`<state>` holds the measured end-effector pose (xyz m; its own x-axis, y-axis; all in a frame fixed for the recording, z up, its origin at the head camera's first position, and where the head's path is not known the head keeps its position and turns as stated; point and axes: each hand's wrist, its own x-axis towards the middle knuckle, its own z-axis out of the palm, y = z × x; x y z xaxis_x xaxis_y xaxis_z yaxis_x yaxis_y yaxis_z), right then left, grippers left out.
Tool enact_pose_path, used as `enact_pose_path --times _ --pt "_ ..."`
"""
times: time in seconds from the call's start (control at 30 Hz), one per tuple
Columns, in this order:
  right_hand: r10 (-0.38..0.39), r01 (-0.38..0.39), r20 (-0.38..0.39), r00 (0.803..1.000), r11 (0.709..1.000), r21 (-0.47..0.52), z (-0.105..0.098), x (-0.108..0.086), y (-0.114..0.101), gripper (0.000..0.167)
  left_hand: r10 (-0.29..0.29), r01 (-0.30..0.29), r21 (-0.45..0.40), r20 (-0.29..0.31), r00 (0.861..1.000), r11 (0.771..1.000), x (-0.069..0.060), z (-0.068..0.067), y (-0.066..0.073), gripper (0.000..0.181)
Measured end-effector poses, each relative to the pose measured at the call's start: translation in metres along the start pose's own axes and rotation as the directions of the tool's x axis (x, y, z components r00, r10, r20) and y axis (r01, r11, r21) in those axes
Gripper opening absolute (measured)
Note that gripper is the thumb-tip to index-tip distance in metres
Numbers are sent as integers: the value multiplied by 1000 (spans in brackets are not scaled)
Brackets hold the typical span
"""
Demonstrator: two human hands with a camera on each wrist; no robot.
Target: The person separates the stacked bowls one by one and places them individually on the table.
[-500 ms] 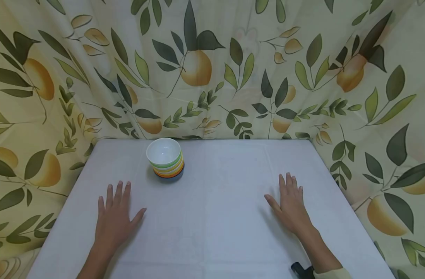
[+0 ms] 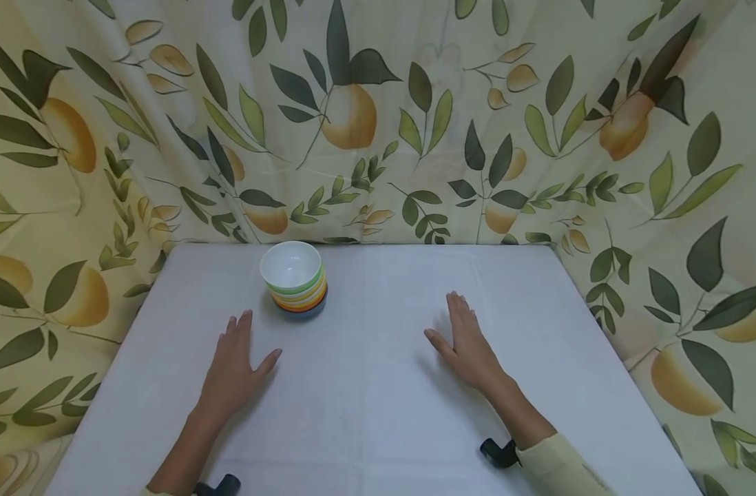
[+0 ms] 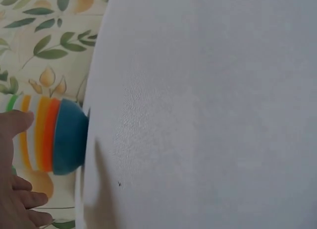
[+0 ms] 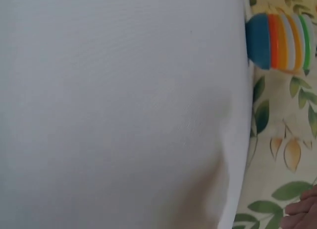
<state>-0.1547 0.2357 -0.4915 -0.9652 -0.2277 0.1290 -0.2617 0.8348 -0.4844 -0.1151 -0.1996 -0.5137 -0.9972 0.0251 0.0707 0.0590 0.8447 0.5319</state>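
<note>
Standing left of centre near the far edge of the desk point(image 2: 365, 386), the bowl stack point(image 2: 293, 279) looked liable to topple if knocked sideways or pushed off-balance high up. Left hand point(image 2: 234, 368), nearer it, and right hand point(image 2: 469, 348), farther off, hung empty, fingers extended, thumbs spread, forearms slanting inward.

The bowl stack point(image 2: 295, 281) stands on the desk point(image 2: 365, 399) near the rear edge, left grip point(image 2: 232, 368) front-left of it, right grip point(image 2: 469, 350) front-right; the curtain point(image 2: 415, 179) hangs behind.
</note>
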Motion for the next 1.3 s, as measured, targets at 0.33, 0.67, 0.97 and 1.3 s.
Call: enact_pose_path --times 0.33,0.67,0.97,1.3 --pt "-92 91 32 995 996 15 11 31 -39 90 -96 106 -163 68 993 981 24 14 3 102" --pt "-179 168 74 981 977 133 27 61 -80 98 -169 175 -280 45 985 944 45 23 0 106" --pt "-208 190 93 974 967 171 29 87 -110 105 -163 150 -392 1 987 908 66 27 5 116" --pt "-209 178 121 970 957 228 33 117 -144 105 -110 82 -495 -28 994 865 84 31 2 118"
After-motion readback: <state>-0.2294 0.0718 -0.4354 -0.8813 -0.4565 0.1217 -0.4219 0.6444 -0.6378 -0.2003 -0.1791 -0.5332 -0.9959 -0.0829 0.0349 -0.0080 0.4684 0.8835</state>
